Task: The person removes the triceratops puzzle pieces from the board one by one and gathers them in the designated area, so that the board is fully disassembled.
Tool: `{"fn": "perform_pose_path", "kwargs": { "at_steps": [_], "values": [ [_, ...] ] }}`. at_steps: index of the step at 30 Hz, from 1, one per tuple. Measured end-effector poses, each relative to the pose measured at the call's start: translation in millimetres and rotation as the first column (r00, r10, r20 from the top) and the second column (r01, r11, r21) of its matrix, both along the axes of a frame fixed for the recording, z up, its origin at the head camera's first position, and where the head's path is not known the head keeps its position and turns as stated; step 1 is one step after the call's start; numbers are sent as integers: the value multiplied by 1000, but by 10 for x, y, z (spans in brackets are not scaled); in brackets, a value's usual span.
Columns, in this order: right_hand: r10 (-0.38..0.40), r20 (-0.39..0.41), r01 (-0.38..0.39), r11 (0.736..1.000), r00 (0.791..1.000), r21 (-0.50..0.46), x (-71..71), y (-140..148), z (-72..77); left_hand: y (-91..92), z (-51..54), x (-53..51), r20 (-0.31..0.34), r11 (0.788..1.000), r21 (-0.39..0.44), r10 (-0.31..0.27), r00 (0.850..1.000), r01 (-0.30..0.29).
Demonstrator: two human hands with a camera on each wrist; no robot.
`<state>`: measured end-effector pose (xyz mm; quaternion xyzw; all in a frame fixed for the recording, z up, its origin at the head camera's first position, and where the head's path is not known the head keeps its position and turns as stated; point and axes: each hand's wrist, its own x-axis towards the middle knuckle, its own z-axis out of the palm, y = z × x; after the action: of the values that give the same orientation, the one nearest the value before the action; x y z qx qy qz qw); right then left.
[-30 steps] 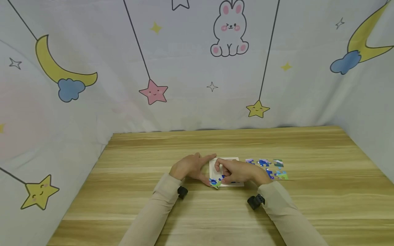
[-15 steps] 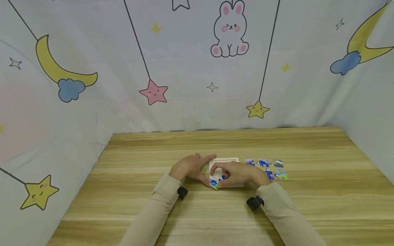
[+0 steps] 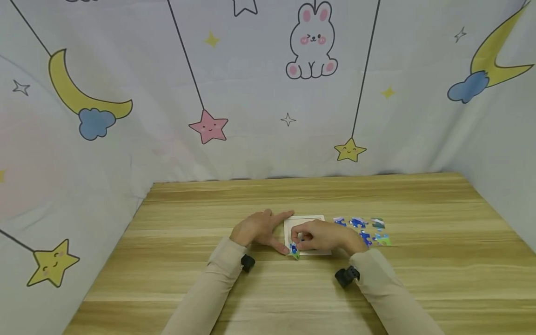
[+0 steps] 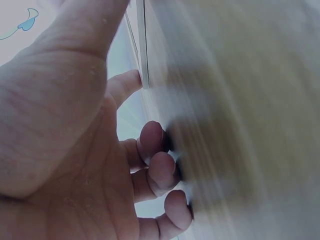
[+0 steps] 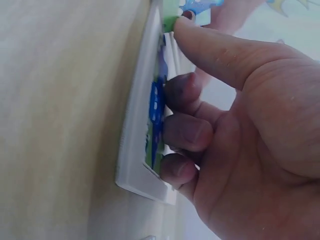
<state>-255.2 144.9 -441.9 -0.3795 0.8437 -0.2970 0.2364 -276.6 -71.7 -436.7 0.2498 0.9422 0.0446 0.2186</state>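
My right hand (image 3: pixel 322 234) pinches a blue-and-green puzzle piece (image 3: pixel 294 251) between thumb and index finger, that grip narrow; the other fingers curl in over the tray. The piece sits at the lower left corner of the pale puzzle tray (image 3: pixel 307 217), poking out past the near edge – whether it touches the tray there I cannot tell.

My left hand (image 3: pixel 260 228) has its thumb and index finger spread wide along the tray's left side, the index finger reaching to the far corner and the thumb to the near one, close to the pinched piece. My other left fingers bend down to the counter (image 3: pixel 234 195).

From my right wrist I see blue and green pieces (image 5: pixel 156 105) lying inside the tray along its near side, partly hidden by my curled fingers. Right of the tray, loose puzzle pieces (image 3: pixel 358 223) lie on the counter in two rough rows. Beyond hangs a white cloth (image 3: pixel 259 88) printed with stars, moons and a rabbit (image 3: pixel 311 42).
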Motion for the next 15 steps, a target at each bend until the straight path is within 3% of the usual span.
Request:
{"fn": "perform_pose_path", "kwargs": {
  "at_steps": [7, 15],
  "values": [
    [46, 31, -45, 998, 998, -40, -39, 37, 11, 1, 3, -10, -6, 1000, -9, -4, 1000, 4],
    [7, 26, -7, 1000, 1000, -4, -10, 15, 5, -5, 9, -7, -11, 1000, -17, -15, 1000, 15]
  ]
}}
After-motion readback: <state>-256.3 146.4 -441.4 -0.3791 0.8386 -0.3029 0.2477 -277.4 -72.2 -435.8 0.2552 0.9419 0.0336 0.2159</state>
